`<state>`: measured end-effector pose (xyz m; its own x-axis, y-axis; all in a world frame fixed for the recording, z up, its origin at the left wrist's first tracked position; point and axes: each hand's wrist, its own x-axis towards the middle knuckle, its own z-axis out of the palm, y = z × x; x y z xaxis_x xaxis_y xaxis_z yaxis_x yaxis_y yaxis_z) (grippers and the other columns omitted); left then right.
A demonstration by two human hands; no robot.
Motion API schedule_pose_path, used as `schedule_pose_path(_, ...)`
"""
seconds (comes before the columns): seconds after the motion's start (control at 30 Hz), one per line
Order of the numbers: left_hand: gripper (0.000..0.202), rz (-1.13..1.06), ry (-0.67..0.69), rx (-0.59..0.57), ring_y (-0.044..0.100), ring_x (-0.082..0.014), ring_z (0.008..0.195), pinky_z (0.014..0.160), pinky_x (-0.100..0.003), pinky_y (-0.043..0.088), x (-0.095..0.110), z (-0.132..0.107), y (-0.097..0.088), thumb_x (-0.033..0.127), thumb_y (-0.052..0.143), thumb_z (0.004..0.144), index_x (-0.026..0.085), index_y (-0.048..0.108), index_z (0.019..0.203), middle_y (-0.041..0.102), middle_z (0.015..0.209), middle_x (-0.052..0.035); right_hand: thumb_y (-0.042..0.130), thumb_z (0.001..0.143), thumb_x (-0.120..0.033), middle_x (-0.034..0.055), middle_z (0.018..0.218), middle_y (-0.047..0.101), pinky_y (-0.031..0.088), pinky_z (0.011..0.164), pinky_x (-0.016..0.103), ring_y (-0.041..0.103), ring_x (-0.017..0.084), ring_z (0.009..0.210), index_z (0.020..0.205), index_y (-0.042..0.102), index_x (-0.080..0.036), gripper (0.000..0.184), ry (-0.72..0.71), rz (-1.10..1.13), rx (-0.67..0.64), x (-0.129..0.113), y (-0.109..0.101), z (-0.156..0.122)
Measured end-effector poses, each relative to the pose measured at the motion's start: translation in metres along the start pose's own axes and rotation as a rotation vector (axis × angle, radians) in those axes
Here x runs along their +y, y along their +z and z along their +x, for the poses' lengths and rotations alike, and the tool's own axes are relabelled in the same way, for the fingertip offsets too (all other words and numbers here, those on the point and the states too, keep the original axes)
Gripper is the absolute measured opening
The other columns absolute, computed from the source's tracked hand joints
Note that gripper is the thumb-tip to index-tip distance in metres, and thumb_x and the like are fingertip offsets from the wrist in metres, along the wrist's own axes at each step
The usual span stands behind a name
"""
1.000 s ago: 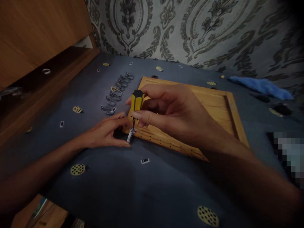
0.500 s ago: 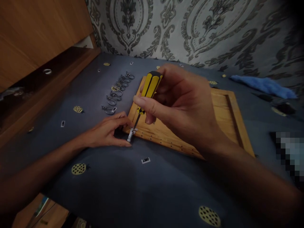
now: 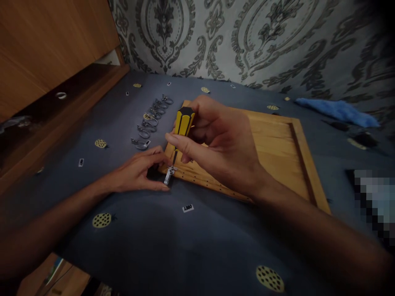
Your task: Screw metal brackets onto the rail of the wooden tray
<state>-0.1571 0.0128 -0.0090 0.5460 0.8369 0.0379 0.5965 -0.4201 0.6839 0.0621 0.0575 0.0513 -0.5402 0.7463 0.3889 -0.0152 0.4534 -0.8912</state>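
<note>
My right hand (image 3: pixel 216 144) is wrapped round a yellow and black screwdriver (image 3: pixel 182 123), which stands nearly upright. Its tip rests on a small metal hook (image 3: pixel 169 174) at the near left corner of a wooden board (image 3: pixel 277 144). My left hand (image 3: pixel 138 170) lies on the blue cloth beside that corner, thumb and forefinger pinching the metal hook in place. A row of several more metal hooks (image 3: pixel 151 121) lies on the cloth just left of the board.
A wooden cabinet side and dark ledge (image 3: pixel 61 98) run along the left. Patterned wallpaper rises behind. A blue rag (image 3: pixel 336 110) lies at the back right. A small label (image 3: pixel 187 208) sits on the cloth near the board.
The screwdriver handle tilted right and rose half a second ago, then came back lower and more upright. My left hand has stayed in place at the board's corner.
</note>
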Motion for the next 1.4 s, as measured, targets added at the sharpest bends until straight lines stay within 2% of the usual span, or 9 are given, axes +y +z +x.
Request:
schedule_pose_path(0.2,0.049,0.012,-0.021,0.006,0.057,-0.0236,0.094,0.081,-0.035,0.047,0.001,0.001,0.0,0.062,0.075,0.086,0.02,0.066,0.109,0.061,0.104,-0.0042,0.077,0.088,-0.031,-0.0017,0.08,0.055,0.053,0.053,0.024,0.056,0.013,0.07,0.084,0.049,-0.024,0.029,-0.001,0.013,-0.019,0.0,-0.001,0.001)
schedule_pose_path(0.53,0.051,0.022,-0.031,0.004,0.059,-0.0248,0.097,0.082,-0.035,0.049,0.002,0.0,0.0,0.063,0.075,0.086,0.02,0.067,0.112,0.062,0.109,-0.0057,0.072,0.091,-0.029,-0.0014,0.08,0.059,0.052,0.055,0.025,0.058,0.013,0.069,0.085,0.05,-0.023,0.024,0.0,-0.053,-0.045,0.003,0.002,0.002)
schedule_pose_path(0.67,0.05,0.011,0.007,0.02,0.059,-0.0247,0.1,0.083,-0.034,0.05,-0.001,-0.001,0.001,0.062,0.075,0.088,0.02,0.067,0.113,0.062,0.109,-0.0055,0.072,0.092,-0.028,-0.002,0.078,0.059,0.052,0.055,0.024,0.059,0.013,0.069,0.086,0.05,-0.022,0.024,-0.009,-0.05,-0.057,0.004,0.001,0.003)
schedule_pose_path(0.9,0.048,0.029,0.028,0.023,0.061,-0.0256,0.101,0.087,-0.036,0.052,-0.003,-0.002,0.001,0.062,0.074,0.088,0.021,0.068,0.112,0.064,0.11,-0.0055,0.062,0.099,-0.021,-0.0012,0.085,0.062,0.055,0.063,0.027,0.066,0.012,0.068,0.087,0.05,-0.021,0.017,-0.052,-0.022,-0.302,-0.005,-0.014,0.005)
schedule_pose_path(0.97,0.049,0.02,0.037,0.026,0.062,-0.0269,0.105,0.091,-0.038,0.053,-0.003,-0.001,0.001,0.063,0.074,0.089,0.022,0.068,0.115,0.065,0.115,-0.0063,0.063,0.098,-0.02,-0.0011,0.083,0.063,0.054,0.062,0.026,0.067,0.012,0.068,0.083,0.05,-0.02,0.02,-0.063,-0.024,-0.32,-0.006,-0.015,0.005)
schedule_pose_path(1.07,0.054,-0.007,0.063,0.044,0.061,-0.0275,0.11,0.097,-0.04,0.052,-0.003,-0.002,0.002,0.063,0.073,0.089,0.023,0.065,0.124,0.064,0.123,-0.007,0.067,0.096,-0.019,-0.0019,0.077,0.061,0.049,0.059,0.025,0.062,0.012,0.068,0.081,0.051,-0.02,0.022,-0.097,-0.085,-0.261,-0.003,-0.012,0.006)
schedule_pose_path(1.2,0.05,0.0,0.043,0.037,0.06,-0.0239,0.1,0.087,-0.035,0.052,-0.004,-0.003,0.001,0.063,0.073,0.089,0.021,0.067,0.114,0.063,0.115,-0.0058,0.073,0.094,-0.024,-0.0039,0.073,0.056,0.044,0.06,0.024,0.055,0.01,0.067,0.077,0.047,-0.02,0.031,-0.17,-0.172,-0.127,0.001,-0.005,0.005)
schedule_pose_path(1.3,0.046,0.022,0.028,0.025,0.057,-0.0219,0.093,0.081,-0.032,0.049,-0.002,-0.003,0.0,0.061,0.075,0.088,0.019,0.066,0.104,0.06,0.103,-0.0039,0.074,0.094,-0.029,-0.0037,0.076,0.057,0.047,0.061,0.024,0.055,0.01,0.066,0.079,0.049,-0.02,0.031,-0.149,-0.157,-0.007,0.001,-0.003,0.004)
schedule_pose_path(1.4,0.043,0.024,0.016,0.017,0.055,-0.021,0.091,0.079,-0.031,0.046,-0.002,-0.002,0.0,0.057,0.077,0.088,0.019,0.065,0.104,0.057,0.097,-0.0021,0.071,0.096,-0.038,-0.0022,0.08,0.058,0.052,0.062,0.025,0.058,0.011,0.069,0.081,0.049,-0.021,0.032,-0.108,-0.092,0.057,-0.003,-0.006,0.005)
